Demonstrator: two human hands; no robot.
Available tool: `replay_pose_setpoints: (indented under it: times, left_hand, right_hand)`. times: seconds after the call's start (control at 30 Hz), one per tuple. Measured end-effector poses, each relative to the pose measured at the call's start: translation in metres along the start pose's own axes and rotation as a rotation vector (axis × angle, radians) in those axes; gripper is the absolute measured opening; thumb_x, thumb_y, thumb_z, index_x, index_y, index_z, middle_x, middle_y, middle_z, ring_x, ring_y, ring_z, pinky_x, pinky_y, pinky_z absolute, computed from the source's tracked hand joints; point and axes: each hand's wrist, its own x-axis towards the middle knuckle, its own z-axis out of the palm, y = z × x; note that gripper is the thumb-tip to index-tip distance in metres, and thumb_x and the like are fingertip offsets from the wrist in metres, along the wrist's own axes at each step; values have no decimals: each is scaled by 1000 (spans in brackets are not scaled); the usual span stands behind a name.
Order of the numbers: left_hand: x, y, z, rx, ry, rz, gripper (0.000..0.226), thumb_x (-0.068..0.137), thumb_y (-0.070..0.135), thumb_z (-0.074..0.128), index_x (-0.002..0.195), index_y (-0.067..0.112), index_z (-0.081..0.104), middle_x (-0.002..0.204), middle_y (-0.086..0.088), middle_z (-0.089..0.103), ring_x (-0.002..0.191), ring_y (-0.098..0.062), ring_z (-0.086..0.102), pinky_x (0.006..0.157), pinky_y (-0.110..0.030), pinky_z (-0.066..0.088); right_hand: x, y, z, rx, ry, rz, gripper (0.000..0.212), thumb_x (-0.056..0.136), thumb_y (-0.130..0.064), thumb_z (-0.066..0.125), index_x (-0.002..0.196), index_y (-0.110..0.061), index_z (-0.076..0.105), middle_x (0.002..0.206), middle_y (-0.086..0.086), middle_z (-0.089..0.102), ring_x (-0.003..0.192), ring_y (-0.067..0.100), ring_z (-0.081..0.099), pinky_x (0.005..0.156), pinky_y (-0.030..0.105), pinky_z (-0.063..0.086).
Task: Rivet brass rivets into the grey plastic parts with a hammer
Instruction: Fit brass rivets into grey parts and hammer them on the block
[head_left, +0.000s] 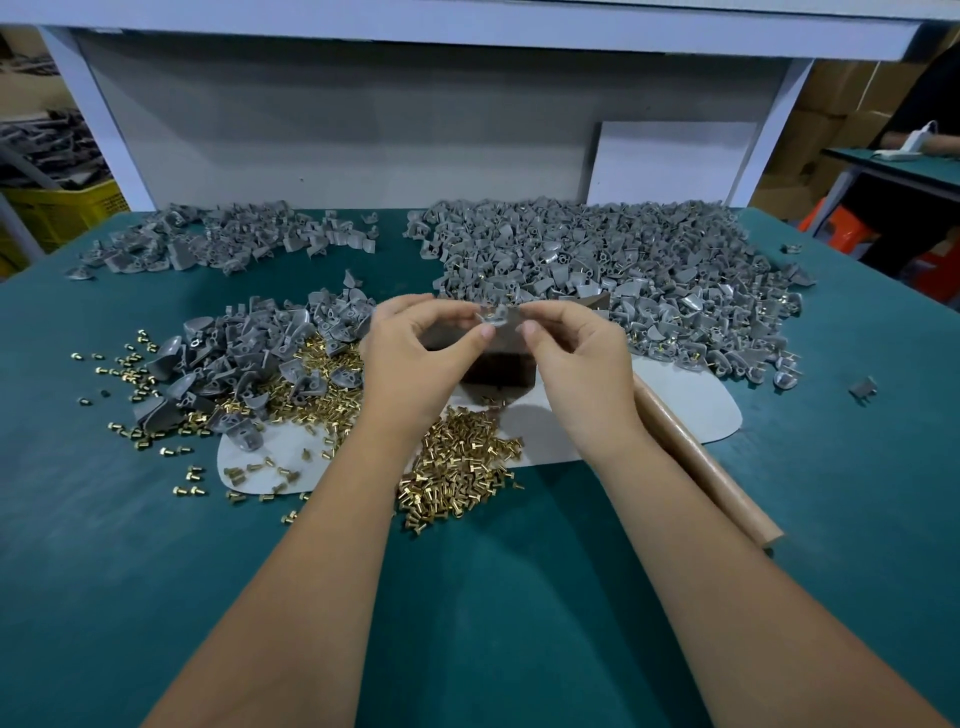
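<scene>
Both hands pinched one grey part (492, 315) just above the dark block (498, 370): left hand (415, 358) and right hand (576, 364), fingers curled on it. No hammering yet, I'd judge; hammer handle (701, 462) lay untouched right of block. Big riveted-looking pile (623, 270) behind block, so approx. over half done. Piles left of block: 2 unriveted (249, 353), plus loose rivets (457, 467), too many to count.

Below the grip, the hands hide most of the dark block (498, 371); the hammer (696, 457) head is hidden behind the right wrist.
</scene>
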Motion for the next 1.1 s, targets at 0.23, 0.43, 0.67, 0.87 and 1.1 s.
replay_pose_setpoints:
  times: [0.23, 0.43, 0.67, 0.87, 1.1]
  left_hand:
    - [1, -6, 2, 421, 139, -43, 12, 75, 38, 80, 76, 38, 68, 86, 36, 37, 110, -3, 28, 96, -33, 20]
    - [0, -7, 2, 374, 110, -18, 8, 81, 26, 77, 84, 33, 74, 90, 41, 37, 114, -6, 32, 102, -37, 21]
    - [4, -9, 2, 379, 97, -75, 14, 86, 25, 72, 87, 39, 71, 99, 38, 29, 120, -7, 31, 103, -35, 18]
    - [8, -12, 0, 475, 81, -82, 11, 83, 29, 75, 88, 39, 74, 133, 16, 44, 130, -5, 28, 91, -23, 8]
    - [7, -12, 2, 625, 167, 81, 7, 82, 30, 75, 88, 28, 79, 88, 31, 55, 128, -7, 38, 88, -28, 10]
  right_hand:
    - [7, 2, -34, -1114, 112, -18, 28, 90, -24, 54, 114, -13, 62, 111, 13, 57, 104, 33, 50, 80, 38, 41]
    - [8, 9, -40, -1251, -54, 203, 23, 91, -16, 51, 108, -7, 63, 110, 15, 57, 104, 35, 54, 67, 33, 36]
    - [11, -2, -43, -1151, 100, 90, 19, 91, -11, 53, 101, -11, 36, 87, 9, 59, 63, 27, 53, 47, 28, 27]
    - [-10, -29, -34, -991, 39, -294, 57, 94, -16, 52, 139, -42, 29, 81, -2, 53, 58, 22, 43, 52, 29, 35]
    - [-29, -36, -22, -1100, -78, -292, 79, 91, -13, 50, 142, -59, 9, 80, 0, 50, 57, 22, 35, 51, 29, 29]
